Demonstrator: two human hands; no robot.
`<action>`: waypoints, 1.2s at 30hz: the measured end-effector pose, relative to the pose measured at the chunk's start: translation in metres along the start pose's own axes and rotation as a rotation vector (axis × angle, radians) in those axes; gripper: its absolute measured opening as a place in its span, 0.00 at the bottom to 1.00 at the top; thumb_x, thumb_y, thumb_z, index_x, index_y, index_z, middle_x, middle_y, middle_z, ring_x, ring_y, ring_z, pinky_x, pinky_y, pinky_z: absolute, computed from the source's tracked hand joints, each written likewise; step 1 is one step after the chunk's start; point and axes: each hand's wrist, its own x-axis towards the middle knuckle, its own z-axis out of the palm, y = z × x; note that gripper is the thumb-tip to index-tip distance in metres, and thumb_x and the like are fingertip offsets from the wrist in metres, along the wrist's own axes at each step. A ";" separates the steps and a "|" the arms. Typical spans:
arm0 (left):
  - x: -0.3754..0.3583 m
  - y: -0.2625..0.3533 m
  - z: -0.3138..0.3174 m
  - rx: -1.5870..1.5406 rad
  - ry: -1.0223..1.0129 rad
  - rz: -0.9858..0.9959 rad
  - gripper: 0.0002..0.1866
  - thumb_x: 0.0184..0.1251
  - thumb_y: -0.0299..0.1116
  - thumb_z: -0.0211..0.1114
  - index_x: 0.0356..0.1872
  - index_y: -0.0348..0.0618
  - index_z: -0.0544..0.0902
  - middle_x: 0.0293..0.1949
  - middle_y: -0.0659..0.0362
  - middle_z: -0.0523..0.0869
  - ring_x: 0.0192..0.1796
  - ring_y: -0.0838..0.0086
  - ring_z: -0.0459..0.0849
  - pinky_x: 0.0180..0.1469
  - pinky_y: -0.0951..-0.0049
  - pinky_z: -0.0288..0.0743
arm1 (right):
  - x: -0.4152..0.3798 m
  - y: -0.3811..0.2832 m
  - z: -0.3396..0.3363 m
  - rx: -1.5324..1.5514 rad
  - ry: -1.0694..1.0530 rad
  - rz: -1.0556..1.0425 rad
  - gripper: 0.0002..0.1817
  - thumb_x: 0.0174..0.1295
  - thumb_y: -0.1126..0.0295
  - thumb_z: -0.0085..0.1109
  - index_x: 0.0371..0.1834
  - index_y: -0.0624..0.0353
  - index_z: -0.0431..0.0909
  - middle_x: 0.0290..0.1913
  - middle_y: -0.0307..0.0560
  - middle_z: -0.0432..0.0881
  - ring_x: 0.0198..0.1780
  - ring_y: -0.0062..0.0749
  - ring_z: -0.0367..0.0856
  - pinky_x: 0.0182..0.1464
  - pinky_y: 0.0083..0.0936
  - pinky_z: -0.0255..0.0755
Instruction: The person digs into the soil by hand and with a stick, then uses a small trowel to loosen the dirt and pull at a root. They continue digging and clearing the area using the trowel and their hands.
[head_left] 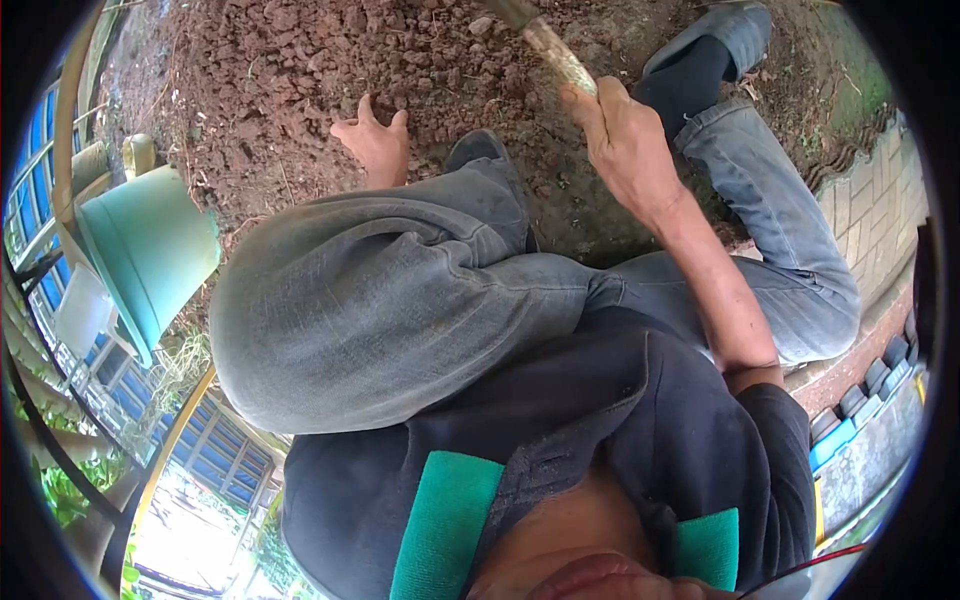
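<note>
My right hand (632,150) is wrapped round a light wooden tool handle (556,52), which slants up and to the left. The upper end of the handle looks darker and runs out of the top of the view, so the kind of tool is hidden. On the loose reddish-brown soil (300,75), my left hand (378,146) lies with its fingers spread, and nothing shows in it. Clods and crumbs of earth surround its fingertips. A shoe (477,148) of mine stands just right of that hand, partly covered by my bent knee.
A tilted pale green bucket (155,250) is at the left, by a curved pole (66,130). My other shoe (735,40) rests at the upper right. Brick paving (870,195) borders the soil on the right, with a row of dark and blue blocks (875,380) beyond.
</note>
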 end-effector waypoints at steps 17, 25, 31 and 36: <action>-0.023 0.102 0.011 -0.416 -0.148 0.298 0.24 0.50 0.34 0.67 0.52 0.43 0.82 0.38 0.48 0.75 0.47 0.56 0.73 0.54 0.64 0.68 | 0.016 0.050 0.046 0.138 -0.060 0.315 0.21 0.68 0.56 0.48 0.32 0.68 0.74 0.28 0.67 0.77 0.36 0.60 0.78 0.38 0.46 0.68; 0.015 -0.005 -0.026 -0.041 0.035 0.001 0.17 0.52 0.27 0.58 0.45 0.40 0.85 0.37 0.45 0.77 0.44 0.54 0.77 0.51 0.60 0.71 | 0.066 0.040 0.111 -0.251 -0.148 -0.292 0.09 0.64 0.68 0.47 0.38 0.65 0.70 0.34 0.59 0.79 0.34 0.55 0.82 0.36 0.45 0.76; 0.053 -0.022 -0.024 -0.038 0.046 0.050 0.15 0.55 0.35 0.61 0.42 0.41 0.86 0.38 0.42 0.79 0.44 0.52 0.77 0.50 0.59 0.71 | 0.138 0.041 0.124 -0.323 0.029 -0.242 0.09 0.61 0.73 0.49 0.39 0.68 0.72 0.36 0.60 0.80 0.36 0.51 0.83 0.36 0.42 0.78; 0.144 0.033 -0.011 -0.077 0.115 0.327 0.26 0.57 0.42 0.66 0.57 0.44 0.78 0.46 0.41 0.73 0.51 0.51 0.73 0.55 0.59 0.68 | 0.110 0.034 0.081 -0.220 0.083 -0.120 0.12 0.66 0.67 0.46 0.35 0.65 0.74 0.36 0.58 0.79 0.40 0.51 0.81 0.38 0.45 0.76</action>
